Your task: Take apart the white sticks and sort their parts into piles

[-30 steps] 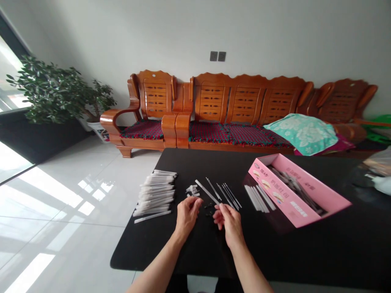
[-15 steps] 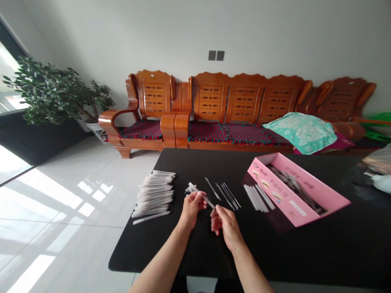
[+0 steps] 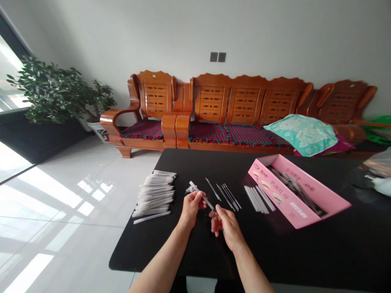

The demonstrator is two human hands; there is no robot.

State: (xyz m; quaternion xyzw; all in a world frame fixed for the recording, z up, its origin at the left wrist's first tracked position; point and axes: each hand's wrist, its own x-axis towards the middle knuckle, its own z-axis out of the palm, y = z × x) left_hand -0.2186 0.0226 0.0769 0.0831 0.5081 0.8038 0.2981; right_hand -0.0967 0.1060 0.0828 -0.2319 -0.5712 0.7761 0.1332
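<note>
A slim white plastic pen barrel (image 3: 200,195) is held slantwise just above the glossy black table (image 3: 189,252), gripped near its middle by the left hand (image 3: 191,206), whose fingers curl around it. The right hand (image 3: 224,223) pinches the barrel's lower end between thumb and fingertips. A second ago the barrel lay on the table and both hands were only reaching; now it is lifted and steadied between them. Just beyond lie loose thin refills (image 3: 226,194), small white caps (image 3: 189,189), a stack of white barrels (image 3: 154,194) and a pink cardboard box (image 3: 297,191).
</note>
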